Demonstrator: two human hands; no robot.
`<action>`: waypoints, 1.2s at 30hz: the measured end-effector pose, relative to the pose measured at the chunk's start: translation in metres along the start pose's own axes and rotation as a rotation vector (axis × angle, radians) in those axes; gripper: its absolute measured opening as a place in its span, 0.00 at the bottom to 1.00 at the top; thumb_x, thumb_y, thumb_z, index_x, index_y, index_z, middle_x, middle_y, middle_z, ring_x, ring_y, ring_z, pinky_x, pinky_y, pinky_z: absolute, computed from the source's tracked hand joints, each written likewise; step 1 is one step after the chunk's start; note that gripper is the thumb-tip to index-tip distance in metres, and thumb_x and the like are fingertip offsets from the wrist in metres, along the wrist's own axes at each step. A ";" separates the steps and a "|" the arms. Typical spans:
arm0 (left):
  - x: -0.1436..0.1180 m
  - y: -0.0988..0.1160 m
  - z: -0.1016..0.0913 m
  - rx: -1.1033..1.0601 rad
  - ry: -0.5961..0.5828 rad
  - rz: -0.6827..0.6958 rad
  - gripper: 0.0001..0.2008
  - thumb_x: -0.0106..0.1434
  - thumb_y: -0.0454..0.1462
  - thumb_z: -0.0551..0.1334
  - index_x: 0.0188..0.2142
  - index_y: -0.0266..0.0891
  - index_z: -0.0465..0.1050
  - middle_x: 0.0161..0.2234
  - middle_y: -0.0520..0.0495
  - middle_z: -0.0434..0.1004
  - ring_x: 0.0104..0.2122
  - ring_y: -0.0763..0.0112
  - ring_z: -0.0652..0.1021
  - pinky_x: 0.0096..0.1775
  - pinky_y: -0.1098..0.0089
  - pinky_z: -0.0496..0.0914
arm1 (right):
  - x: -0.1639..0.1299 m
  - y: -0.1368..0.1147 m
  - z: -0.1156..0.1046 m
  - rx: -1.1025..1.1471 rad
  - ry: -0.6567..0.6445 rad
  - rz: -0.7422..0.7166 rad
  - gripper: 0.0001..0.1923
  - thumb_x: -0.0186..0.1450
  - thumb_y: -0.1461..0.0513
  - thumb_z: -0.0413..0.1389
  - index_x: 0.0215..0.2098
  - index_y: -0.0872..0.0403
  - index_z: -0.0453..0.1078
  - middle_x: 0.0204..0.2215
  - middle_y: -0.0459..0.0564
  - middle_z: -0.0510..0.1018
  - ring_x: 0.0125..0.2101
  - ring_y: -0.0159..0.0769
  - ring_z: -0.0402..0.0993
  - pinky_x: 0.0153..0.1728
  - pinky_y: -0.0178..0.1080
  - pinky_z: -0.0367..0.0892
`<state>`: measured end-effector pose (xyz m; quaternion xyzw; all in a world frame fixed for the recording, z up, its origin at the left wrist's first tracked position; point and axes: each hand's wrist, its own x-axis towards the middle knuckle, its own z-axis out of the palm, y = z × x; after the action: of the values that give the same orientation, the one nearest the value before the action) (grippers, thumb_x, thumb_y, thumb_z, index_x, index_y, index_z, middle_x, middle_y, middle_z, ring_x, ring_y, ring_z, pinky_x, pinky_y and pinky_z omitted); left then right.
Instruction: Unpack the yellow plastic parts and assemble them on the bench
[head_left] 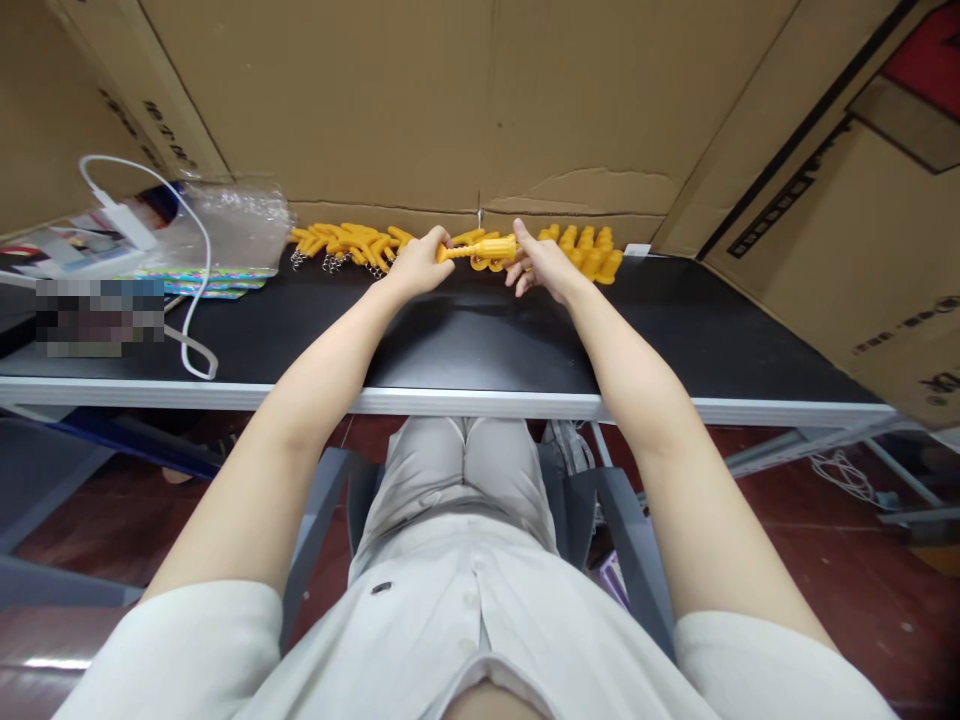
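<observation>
Glossy yellow plastic piece (480, 248) over a smooth black tabletop (480, 340), matt cardboard wall (375, 100) behind.

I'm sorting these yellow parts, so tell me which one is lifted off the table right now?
The yellow piece held between the left hand and right hand; the other yellow pieces lie along the cardboard wall.

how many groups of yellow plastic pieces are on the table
3: a pile with springs beyond the left hand, one piece held between both hands, a row beyond the right hand.
</observation>
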<state>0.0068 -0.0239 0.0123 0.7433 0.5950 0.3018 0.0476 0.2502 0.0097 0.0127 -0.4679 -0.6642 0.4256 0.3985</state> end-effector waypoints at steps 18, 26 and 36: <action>-0.007 0.011 -0.004 0.061 0.002 -0.005 0.28 0.64 0.34 0.63 0.65 0.38 0.75 0.46 0.34 0.83 0.55 0.36 0.81 0.61 0.47 0.71 | 0.004 0.004 0.007 -0.016 0.051 -0.031 0.48 0.61 0.18 0.52 0.31 0.52 0.76 0.13 0.45 0.69 0.14 0.33 0.70 0.18 0.35 0.70; 0.002 -0.005 0.004 -0.009 0.021 0.005 0.26 0.63 0.33 0.63 0.61 0.43 0.78 0.42 0.40 0.83 0.53 0.42 0.81 0.61 0.50 0.72 | -0.001 -0.002 -0.007 -0.022 -0.045 -0.005 0.39 0.68 0.27 0.60 0.47 0.52 0.79 0.30 0.52 0.85 0.24 0.38 0.83 0.27 0.38 0.79; -0.001 -0.003 0.001 0.021 0.013 -0.001 0.26 0.65 0.33 0.63 0.63 0.41 0.77 0.44 0.37 0.83 0.53 0.42 0.81 0.61 0.51 0.72 | -0.006 -0.005 -0.005 0.020 -0.049 -0.083 0.29 0.68 0.36 0.70 0.38 0.52 0.76 0.32 0.51 0.86 0.28 0.35 0.85 0.30 0.34 0.77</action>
<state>0.0048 -0.0239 0.0101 0.7415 0.5988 0.3006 0.0360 0.2551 0.0040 0.0182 -0.4254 -0.6883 0.4268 0.4039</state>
